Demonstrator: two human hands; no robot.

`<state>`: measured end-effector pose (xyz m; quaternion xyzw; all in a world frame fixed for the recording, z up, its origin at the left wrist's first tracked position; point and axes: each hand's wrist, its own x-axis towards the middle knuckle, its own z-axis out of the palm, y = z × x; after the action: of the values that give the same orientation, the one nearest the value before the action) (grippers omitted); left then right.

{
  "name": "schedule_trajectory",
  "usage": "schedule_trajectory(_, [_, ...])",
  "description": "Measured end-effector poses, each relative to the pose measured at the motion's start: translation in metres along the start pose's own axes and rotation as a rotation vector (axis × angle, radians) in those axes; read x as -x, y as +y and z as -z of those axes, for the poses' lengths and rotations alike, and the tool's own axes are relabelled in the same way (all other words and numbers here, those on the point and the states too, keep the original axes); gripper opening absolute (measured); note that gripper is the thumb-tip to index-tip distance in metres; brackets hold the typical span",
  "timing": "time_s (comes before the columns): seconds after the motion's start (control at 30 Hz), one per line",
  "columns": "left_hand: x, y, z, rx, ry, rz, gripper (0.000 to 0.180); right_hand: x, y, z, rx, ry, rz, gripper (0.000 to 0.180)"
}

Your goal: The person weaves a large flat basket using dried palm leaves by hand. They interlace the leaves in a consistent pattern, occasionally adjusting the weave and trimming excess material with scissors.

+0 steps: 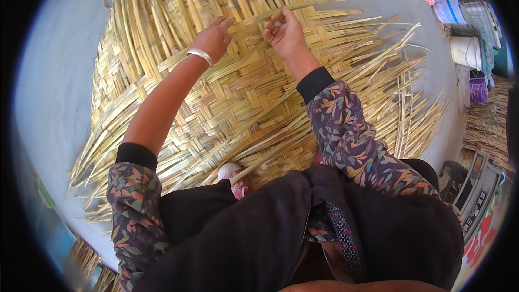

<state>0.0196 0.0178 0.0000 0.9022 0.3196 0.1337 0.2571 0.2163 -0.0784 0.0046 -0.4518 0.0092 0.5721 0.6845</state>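
Observation:
A mat of flat yellow-green reed strips (208, 113) spreads before me in a herringbone weave, long loose ends fanning out at its far and right sides. Across its far part runs a reed strip (319, 3) that slants up to the right. My left hand (213, 38), with a silver bangle at the wrist, pinches this strip near its left stretch; the fingertips are partly hidden. At the right, my right hand (285, 33) is turned palm up with curled fingers, the strip running along its fingertips. Both hands are just above the weave.
My shoe (233, 178) is at the mat's near edge. Grey floor (59, 92) surrounds the mat. Along the right stand a blue-and-white bucket (450, 8), a white bucket (466, 52) and a purple container (478, 89). A dried-stalk bundle (486, 124) and a printed box (476, 194) lie nearer.

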Motion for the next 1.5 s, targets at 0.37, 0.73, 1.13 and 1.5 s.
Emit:
schedule_trajectory(0.37, [-0.028, 0.018, -0.017, 0.209, 0.173, 0.541, 0.029, -0.084, -0.018, -0.034, 1.016, -0.193, 0.248, 0.033])
schedule_trajectory(0.73, [-0.029, -0.007, -0.031, 0.488, 0.278, 0.724, 0.031, -0.124, -0.008, -0.067, 1.288, -0.252, -0.075, 0.041])
schedule_trajectory(1.13, [-0.023, -0.008, -0.037, 0.678, 0.302, 0.786, 0.031, -0.105, -0.015, -0.06, 1.045, -0.399, -0.049, 0.045])
schedule_trajectory(1.5, [-0.025, -0.005, -0.034, 0.391, 0.117, 0.563, 0.033, -0.086, -0.018, -0.055, 1.008, -0.449, 0.037, 0.045])
